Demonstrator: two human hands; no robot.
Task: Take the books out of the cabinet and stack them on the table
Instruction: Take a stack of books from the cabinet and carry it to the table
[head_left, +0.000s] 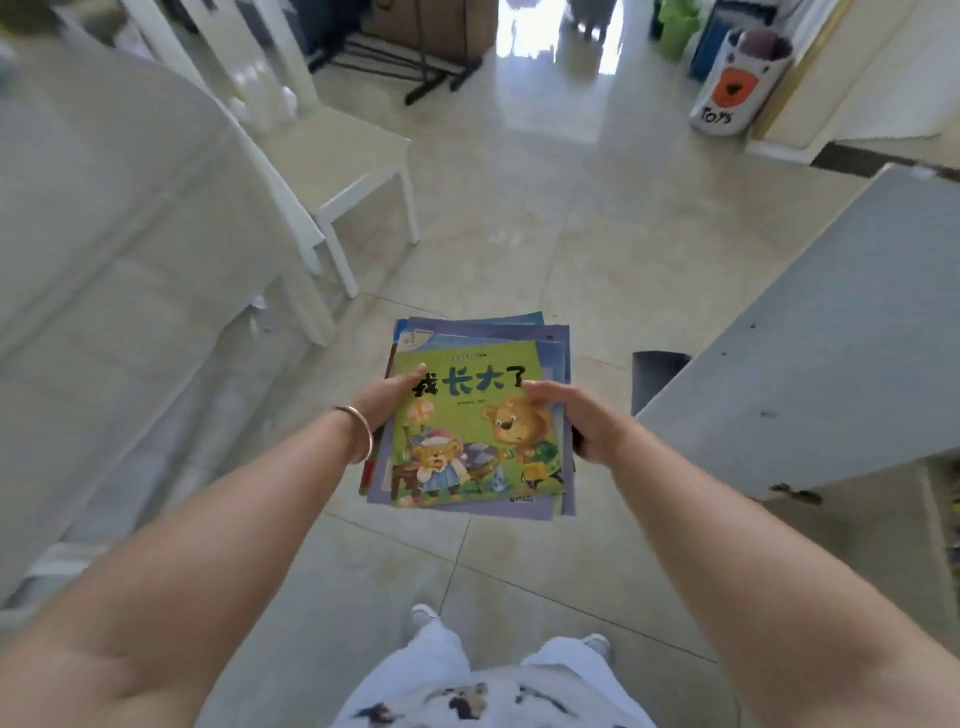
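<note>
- Books (470, 415): loose pile held in mid-air over tiled floor (519, 234), green bear cover on top.
- Left hand (382, 402) grips pile's left edge, thumb on cover; bangle (358, 431) on wrist.
- Right hand (576, 415) grips right edge, thumb on top.
- Cabinet door (831, 338) open at right; white chair (337, 171) and table (93, 208) at left.
</note>
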